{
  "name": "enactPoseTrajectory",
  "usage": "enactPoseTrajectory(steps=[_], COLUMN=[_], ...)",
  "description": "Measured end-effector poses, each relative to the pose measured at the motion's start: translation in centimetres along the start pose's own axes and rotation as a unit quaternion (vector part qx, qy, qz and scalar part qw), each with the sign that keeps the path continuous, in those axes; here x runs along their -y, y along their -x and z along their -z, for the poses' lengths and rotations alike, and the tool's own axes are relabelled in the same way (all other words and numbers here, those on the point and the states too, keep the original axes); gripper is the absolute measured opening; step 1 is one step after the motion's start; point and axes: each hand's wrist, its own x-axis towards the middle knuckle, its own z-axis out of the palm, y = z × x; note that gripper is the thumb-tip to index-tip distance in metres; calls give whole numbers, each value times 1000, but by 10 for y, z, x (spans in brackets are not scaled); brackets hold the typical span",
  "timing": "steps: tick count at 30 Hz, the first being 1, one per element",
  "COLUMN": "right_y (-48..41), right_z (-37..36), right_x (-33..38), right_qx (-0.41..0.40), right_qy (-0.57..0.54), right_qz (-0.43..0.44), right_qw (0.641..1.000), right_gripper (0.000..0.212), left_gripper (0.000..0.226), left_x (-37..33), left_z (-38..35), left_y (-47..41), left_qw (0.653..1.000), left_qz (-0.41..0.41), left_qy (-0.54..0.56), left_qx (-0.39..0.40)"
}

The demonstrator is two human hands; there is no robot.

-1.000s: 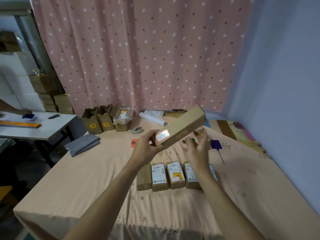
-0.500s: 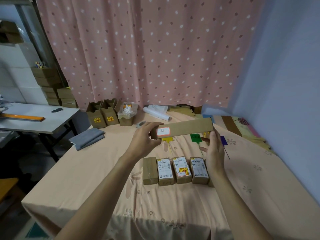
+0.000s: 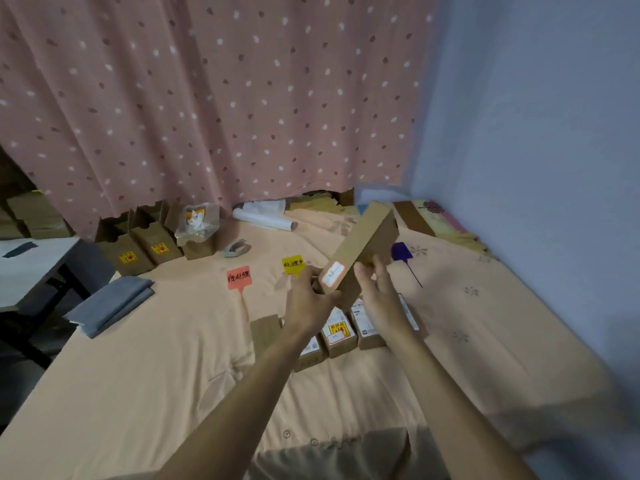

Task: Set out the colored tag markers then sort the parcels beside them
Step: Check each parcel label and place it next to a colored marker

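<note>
Long box (image 3: 362, 250) in both hands: matt brown cardboard, smooth faces, with a white paper sticker edged red on the near end. Small parcels (image 3: 341, 334) below: same matt cardboard, white and yellow printed paper labels, slightly shiny. Bed sheet (image 3: 156, 358): soft peach cloth, matt, lightly wrinkled, faint flower print. Curtain (image 3: 214, 109): pink woven cloth, dotted, matt, hanging in folds. Red tag (image 3: 238, 277) and yellow tag (image 3: 293, 265): smooth plastic-looking, handwritten ink. Purple tag (image 3: 401, 251): same look, darker. Folded grey cloth (image 3: 110, 304), matt. Clear glossy plastic bag (image 3: 197, 221). White paper roll (image 3: 264, 220), smooth. Wall (image 3: 536, 133): flat painted, matt.
</note>
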Motion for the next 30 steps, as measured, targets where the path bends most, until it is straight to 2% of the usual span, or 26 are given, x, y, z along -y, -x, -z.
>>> enactPoseTrajectory(steps=[2, 7, 10, 12, 17, 24, 30], right_y=[-16, -75, -122, -156, -241, -323, -367], right_z=[16, 74, 127, 161, 232, 272, 279], right_x=[-11, -37, -58, -75, -121, -170, -195], right_qx=[-3, 1, -17, -17, -9, 23, 57], right_qy=[25, 53, 62, 95, 177, 213, 179], right_qz=[2, -12, -29, -40, -81, -139, -165], right_qw=[1000, 998, 997, 995, 981, 967, 968], right_gripper=[56, 60, 65, 57, 51, 53, 51], left_gripper=[34, 35, 43, 51, 51, 45, 58], left_x=[-7, -27, -34, -35, -26, -18, -5], left_z=[-37, -131, -193, -232, -317, -393, -418], left_y=[-12, -60, -96, -120, -180, -241, -281], left_qw=[1000, 998, 996, 992, 978, 959, 945], left_qz=[5, 0, -1, 3, 62, 149, 191], left_qy=[1, -21, -2, 14, 44, 75, 109], left_qx=[14, 51, 90, 127, 193, 231, 241])
